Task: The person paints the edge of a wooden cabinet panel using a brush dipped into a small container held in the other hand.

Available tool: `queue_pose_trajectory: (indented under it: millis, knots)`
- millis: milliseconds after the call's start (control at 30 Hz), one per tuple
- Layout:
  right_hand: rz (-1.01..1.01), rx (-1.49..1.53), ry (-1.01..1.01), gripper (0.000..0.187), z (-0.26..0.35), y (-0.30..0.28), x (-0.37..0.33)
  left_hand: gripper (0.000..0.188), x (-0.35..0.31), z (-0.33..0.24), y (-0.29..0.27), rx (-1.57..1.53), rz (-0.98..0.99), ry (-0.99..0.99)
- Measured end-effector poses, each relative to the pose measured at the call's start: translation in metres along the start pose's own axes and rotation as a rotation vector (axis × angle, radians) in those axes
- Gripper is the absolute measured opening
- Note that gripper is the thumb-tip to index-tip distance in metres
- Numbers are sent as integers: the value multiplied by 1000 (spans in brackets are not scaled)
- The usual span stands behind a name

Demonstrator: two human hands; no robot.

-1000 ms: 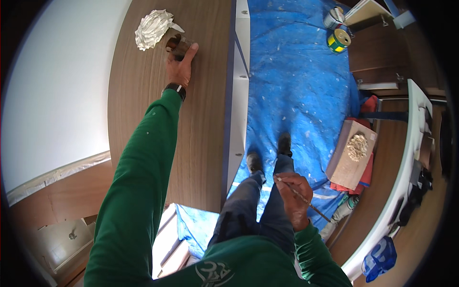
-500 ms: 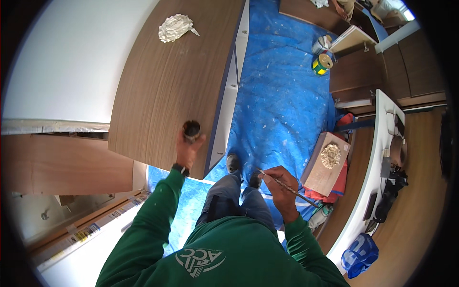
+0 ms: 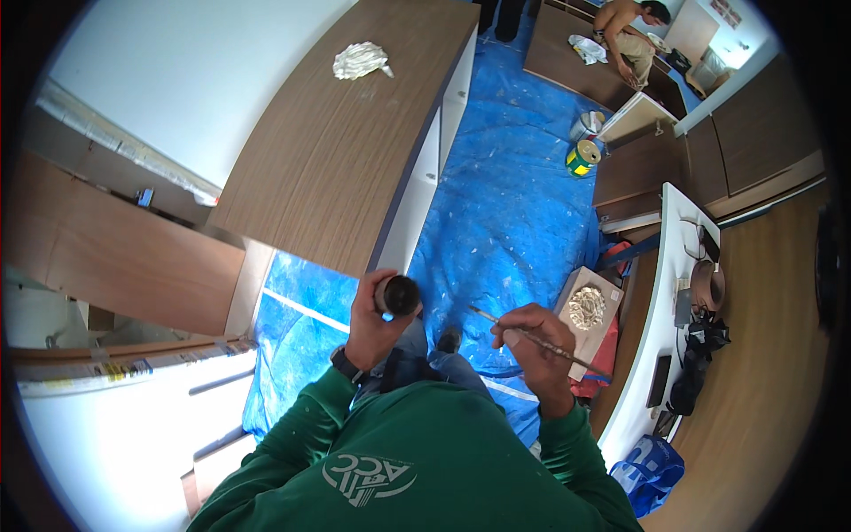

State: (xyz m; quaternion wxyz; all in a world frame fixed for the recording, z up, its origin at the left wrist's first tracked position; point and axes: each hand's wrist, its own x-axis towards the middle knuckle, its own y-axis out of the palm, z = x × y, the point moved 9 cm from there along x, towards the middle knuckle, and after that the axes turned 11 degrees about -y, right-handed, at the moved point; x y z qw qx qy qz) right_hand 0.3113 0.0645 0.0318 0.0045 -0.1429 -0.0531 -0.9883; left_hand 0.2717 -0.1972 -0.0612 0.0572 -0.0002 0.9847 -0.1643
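My left hand [image 3: 368, 324] is wrapped round a small cup [image 3: 398, 294] with a dark inside or dark contents, in front of my body just off the near corner of the wood-grain cabinet [image 3: 310, 160]. Between the thumb and fingers of my right hand [image 3: 539, 344] is a thin artist's paintbrush [image 3: 545, 344], its tip pointing left toward the cup but apart from it. On the cabinet's far end lies a crumpled pale, shiny wad [image 3: 362, 61]. A similar crinkled wad [image 3: 587, 308] rests on a box to the right of my right hand.
Blue plastic sheeting [image 3: 505, 195] covers the floor. Farther off stand a green and yellow can [image 3: 582, 158] and a whitish can [image 3: 587, 126]. A white shelf [image 3: 651, 319] holding small items runs along the right, near a blue bag [image 3: 649, 473]. At the far right a person [image 3: 628, 44] crouches.
My left hand has lifted the cup off the cabinet top and brought it toward my body. The right hand still holds the paintbrush. My view has shifted, showing more of the crouching person.
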Motion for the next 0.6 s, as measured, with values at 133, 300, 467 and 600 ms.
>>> queue_pose_trajectory:
  millis: [133, 300, 467, 600]
  knots:
    - [-9, 100, -79, 20, 43, 25, 3, 66, -13, -81, -16, 78, -24, 271]
    - [89, -235, -235, 11, 88, 65, 9, 68, -30, -126, -40, 51, -3, 441]
    - [133, -359, -254, 10, 98, 112, 14, 71, -37, -137, -70, 48, 35, 508]
    - [176, -427, -287, 9, 97, 156, 16, 73, -35, -129, -105, 64, 54, 536]
